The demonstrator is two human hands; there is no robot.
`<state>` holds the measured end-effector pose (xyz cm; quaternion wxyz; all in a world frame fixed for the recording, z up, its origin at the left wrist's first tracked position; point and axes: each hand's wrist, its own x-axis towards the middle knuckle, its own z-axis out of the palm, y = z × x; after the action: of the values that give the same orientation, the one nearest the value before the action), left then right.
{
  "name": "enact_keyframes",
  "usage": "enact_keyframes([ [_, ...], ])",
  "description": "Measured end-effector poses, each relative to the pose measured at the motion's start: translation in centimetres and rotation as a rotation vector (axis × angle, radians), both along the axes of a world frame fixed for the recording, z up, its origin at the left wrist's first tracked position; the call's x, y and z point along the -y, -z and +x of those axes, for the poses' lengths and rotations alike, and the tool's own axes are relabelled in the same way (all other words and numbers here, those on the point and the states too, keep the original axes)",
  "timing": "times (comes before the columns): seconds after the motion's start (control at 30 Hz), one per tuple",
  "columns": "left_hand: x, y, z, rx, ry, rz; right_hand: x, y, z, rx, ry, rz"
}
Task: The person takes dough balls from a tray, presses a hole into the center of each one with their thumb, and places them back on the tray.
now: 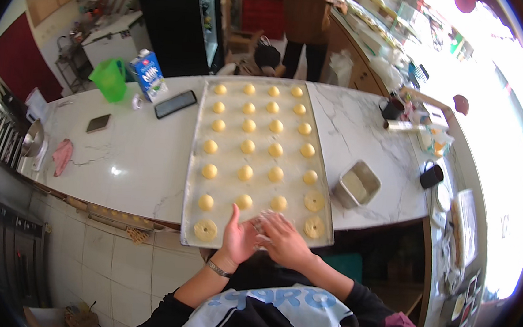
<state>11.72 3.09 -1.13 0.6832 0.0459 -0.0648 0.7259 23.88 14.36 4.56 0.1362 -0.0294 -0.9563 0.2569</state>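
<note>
My left hand is held over the near edge of a large baking tray, its palm turned up and its thumb stretched out. Across its fingers lies my right hand, palm down with the fingers flat; white, floury smears show on both. Whether anything sits between the two palms is hidden. Rows of round, pale yellow dough balls cover the tray. At the near corners are flattened dough rounds with a small hole in the middle, one at the left and two at the right.
A square metal tin stands right of the tray on the marble counter. To the left are a dark phone, a smaller phone, a milk carton, a green jug and a pink cloth. Another person stands beyond.
</note>
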Motion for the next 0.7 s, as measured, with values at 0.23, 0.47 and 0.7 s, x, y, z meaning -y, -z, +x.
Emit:
enact_keyframes([
  [0.23, 1.8, -4.0, 0.7, -0.091, -0.405, -0.386, -4.2, 2.2, -0.3, 0.148, 0.133, 0.297],
  [0.47, 4.2, -3.4, -0.9, -0.062, -0.511, -0.432, -4.9, 3.3, -1.7, 0.24, 0.033, 0.335],
  [0.7, 4.9, -2.0, -0.5, -0.005, -0.515, -0.513, -4.6, 3.9, -1.9, 0.238, 0.01, 0.377],
])
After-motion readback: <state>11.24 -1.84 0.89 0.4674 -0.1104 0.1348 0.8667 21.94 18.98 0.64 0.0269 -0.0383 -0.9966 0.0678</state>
